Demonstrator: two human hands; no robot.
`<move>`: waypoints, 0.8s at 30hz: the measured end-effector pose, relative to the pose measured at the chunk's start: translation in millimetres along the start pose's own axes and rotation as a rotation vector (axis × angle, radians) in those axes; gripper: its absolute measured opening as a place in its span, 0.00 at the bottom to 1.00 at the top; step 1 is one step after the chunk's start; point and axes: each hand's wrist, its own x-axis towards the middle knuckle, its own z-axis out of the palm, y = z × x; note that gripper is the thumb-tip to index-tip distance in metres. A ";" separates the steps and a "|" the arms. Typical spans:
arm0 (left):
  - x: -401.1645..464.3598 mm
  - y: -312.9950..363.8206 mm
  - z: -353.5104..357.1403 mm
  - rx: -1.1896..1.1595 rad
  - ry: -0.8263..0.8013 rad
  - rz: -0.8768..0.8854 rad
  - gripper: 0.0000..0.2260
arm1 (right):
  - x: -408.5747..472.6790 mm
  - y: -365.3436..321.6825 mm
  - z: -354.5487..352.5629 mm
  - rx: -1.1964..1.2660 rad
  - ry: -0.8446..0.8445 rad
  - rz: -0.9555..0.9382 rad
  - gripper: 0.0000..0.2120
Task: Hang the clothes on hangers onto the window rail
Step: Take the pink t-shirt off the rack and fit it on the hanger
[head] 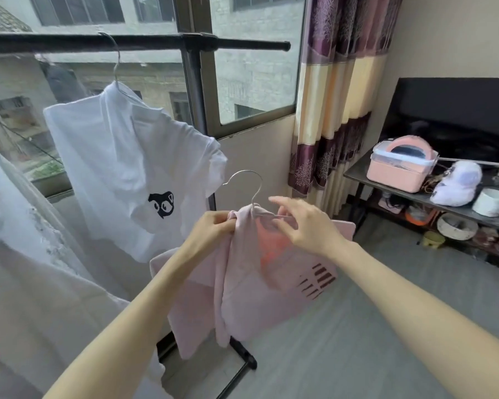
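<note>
We hold the pink shirt (pixel 251 272) low at six o'clock of the view, well below the black rail (pixel 133 43) that runs across at eleven to twelve. Our left hand (pixel 213 226) pinches the collar at the shirt's nine o'clock shoulder, fingers closed on the cloth. Our right hand (pixel 303 226) rests at three o'clock of the neck, thumb and forefinger narrow around the wire hanger (pixel 249 191), the other fingers spread loose.

To do this step well, we judge the collar should be pulled evenly over both hanger arms before lifting, so the shirt sits level; then we raise the hook to the bare rail at one o'clock of the hung white shirt (pixel 127 168).

The pink shirt bears dark red bars, unreadable. The white shirt shows a black cartoon face, no words.
</note>
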 end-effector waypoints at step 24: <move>-13.4 -36.0 9.9 0.127 0.506 0.000 0.14 | -5.4 0.5 4.5 0.594 0.277 0.364 0.11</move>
